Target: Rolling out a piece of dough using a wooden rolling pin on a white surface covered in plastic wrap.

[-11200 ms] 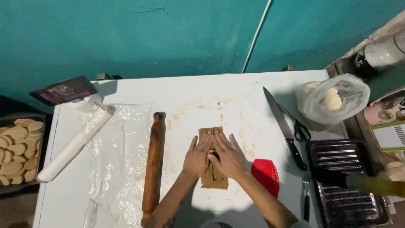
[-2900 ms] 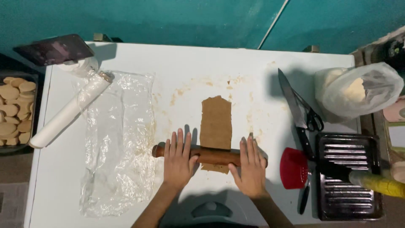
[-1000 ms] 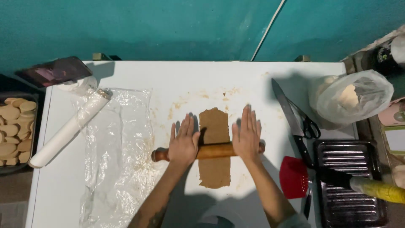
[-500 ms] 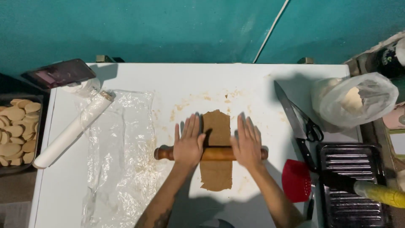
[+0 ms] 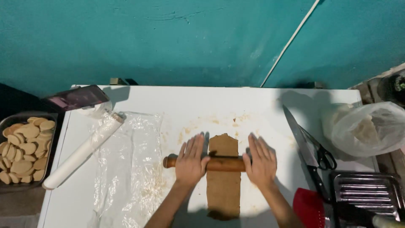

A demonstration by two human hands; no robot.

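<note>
At the bottom centre of the frame a long strip of brown dough (image 5: 223, 185) lies flat on the white tabletop (image 5: 211, 105), running from the lower edge up toward the middle. Across it, a little above its middle, lies a wooden pin (image 5: 221, 163), set left to right. The left hand (image 5: 192, 162) presses palm-down on the pin's left part, fingers spread and pointing up the frame; its grip is flat and apart, not closed round the wood. The right hand (image 5: 260, 162) does the same on the pin's right end, hiding that end, fingers apart and flat. The pin's left knob shows just left of the left hand.

At lower right a red scraper (image 5: 310, 209) sits at the tabletop's edge, beside a dark ridged tray (image 5: 371, 194). Just above these, right of the right hand, a knife (image 5: 301, 145) lies at a slant with black scissors (image 5: 322, 154) touching its right side.

Left of the dough a sheet of clear film (image 5: 130, 169) is spread out, crumpled, with a white roll (image 5: 82, 156) lying slantwise at its left edge. Crumbs dot the tabletop above the dough.

At far left, off the tabletop, a pan (image 5: 8, 122) holds pale round biscuits (image 5: 25, 150). At upper left a phone (image 5: 78, 98) rests propped. At far right sits a clear bag (image 5: 367, 128) with pale lumps inside. A teal wall (image 5: 168, 38) fills the top
</note>
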